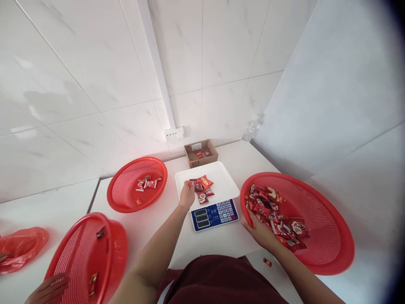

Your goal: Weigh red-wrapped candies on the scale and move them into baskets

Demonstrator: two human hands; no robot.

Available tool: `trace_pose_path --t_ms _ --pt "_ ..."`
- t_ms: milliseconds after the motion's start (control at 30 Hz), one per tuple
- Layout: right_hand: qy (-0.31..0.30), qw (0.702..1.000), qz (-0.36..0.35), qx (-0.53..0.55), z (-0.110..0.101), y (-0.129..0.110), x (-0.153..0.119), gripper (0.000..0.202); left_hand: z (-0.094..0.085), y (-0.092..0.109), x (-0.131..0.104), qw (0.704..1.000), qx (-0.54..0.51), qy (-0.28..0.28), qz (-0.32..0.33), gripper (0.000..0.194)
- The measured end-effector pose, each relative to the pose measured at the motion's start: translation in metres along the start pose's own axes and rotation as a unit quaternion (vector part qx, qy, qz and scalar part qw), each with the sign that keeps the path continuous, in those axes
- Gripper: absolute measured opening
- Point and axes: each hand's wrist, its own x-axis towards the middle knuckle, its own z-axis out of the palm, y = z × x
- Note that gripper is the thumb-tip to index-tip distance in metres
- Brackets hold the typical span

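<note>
Several red candy packets [205,182] lie on the white pan [225,179] of a scale, whose blue keypad panel [215,214] faces me. My left hand [187,195] is closed at the pan's left side, its fingers pinched on a small red packet beside the pile. To the right, my right hand [257,230] grips the near left rim of a large red basket [329,211], thumb outside. Many red and brown wrapped candies [275,215] fill the basket's left part.
A cardboard box [202,160] with candies stands behind the scale. Two red baskets [145,159] [118,245] are at left. Another person's hand [50,289] touches the nearer one, beside a red plastic bag [28,249]. One packet [267,262] lies near the front edge.
</note>
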Motion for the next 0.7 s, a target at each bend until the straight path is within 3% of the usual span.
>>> trace_pose_path --t_ms 133,267,433,533,700 --pt "0.003 1.0 -0.002 0.005 0.0 0.0 0.0 0.076 -0.018 -0.015 -0.018 1.0 0.014 0.013 0.004 0.028" --pt "0.012 1.0 0.012 0.001 0.0 -0.001 0.0 0.075 -0.041 -0.049 -0.054 0.999 -0.017 -0.023 -0.037 0.039" --pt "0.02 1.0 0.0 -0.008 0.0 -0.003 -0.001 0.07 -0.064 -0.089 -0.092 0.995 -0.033 -0.007 -0.094 0.042" --pt "0.024 0.999 0.004 -0.024 -0.001 -0.004 -0.002 0.069 -0.068 -0.099 -0.104 0.994 -0.019 -0.007 -0.105 0.041" --pt "0.017 0.998 0.007 -0.057 -0.001 -0.004 -0.001 0.068 -0.062 -0.097 -0.108 0.994 -0.02 -0.026 -0.107 0.04"
